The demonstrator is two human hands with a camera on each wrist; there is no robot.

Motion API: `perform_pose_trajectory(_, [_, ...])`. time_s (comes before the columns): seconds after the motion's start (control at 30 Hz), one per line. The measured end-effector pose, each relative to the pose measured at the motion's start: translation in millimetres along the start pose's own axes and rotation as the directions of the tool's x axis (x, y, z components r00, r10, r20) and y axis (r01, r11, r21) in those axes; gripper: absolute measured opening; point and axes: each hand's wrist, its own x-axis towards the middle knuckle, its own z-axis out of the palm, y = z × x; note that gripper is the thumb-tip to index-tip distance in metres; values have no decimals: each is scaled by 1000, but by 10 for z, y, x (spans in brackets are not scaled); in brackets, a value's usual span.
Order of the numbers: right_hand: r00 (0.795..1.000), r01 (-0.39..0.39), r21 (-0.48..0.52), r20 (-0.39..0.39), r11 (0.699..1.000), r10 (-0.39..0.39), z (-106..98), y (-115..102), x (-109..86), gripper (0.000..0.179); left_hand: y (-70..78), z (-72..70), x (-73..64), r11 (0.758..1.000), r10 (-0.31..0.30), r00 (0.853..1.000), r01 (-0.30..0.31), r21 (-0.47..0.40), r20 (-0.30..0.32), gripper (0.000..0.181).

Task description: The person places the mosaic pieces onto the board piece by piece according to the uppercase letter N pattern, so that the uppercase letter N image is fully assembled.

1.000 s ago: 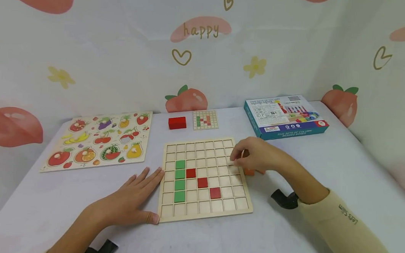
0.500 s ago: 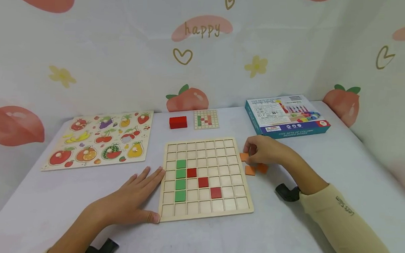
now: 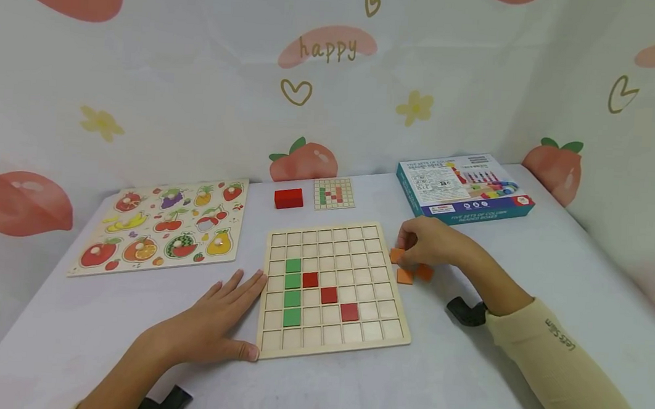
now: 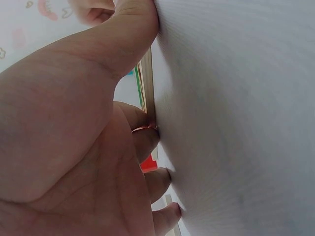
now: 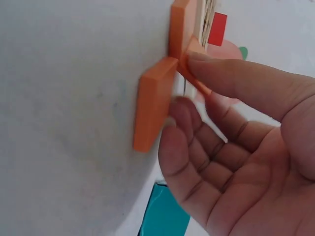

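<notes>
A wooden grid board (image 3: 363, 274) lies in the middle, with several green tiles (image 3: 292, 281) in a column and three red tiles (image 3: 329, 295) stepping down diagonally. My left hand (image 3: 204, 325) lies spread at its left side, thumb and fingertips touching the edge; the left wrist view shows these fingers extended along the tabletop. Right of the board, my right hand (image 3: 428, 240) pinches an orange tile (image 5: 195, 78) between thumb and index finger, plainest in the right wrist view. Two other orange tiles (image 3: 404, 276) lie on the table by the hand.
Behind the board are a red block (image 3: 288, 198) and a small pattern card (image 3: 334, 194). A fruit puzzle board (image 3: 159, 228) lies at the left. At the back right is a teal-edged box (image 3: 464, 188). Patterned cloth walls stand at the back and right.
My right hand has moved from over the board's right edge to the orange tiles beside it and now pinches one. The left hand has stayed at the board's left edge.
</notes>
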Motion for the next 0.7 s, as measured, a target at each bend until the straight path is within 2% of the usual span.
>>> perform_pose_trajectory(0.23, [999,32,94,-33,995,-29,-44,33,1,6,3,0,1,1000,3,1000,-3,1,-1,120])
perform_pose_trajectory(0.43, [997,51,186,-63,981,-40,-41,-1,4,6,-4,0,0,1000,8,1000,-8,0,-1,120])
perform_pose_trajectory(0.7, [997,50,343,33,938,-65,126,-186,-7,5,-15,8,5,1000,4,1000,-4,-5,1,121])
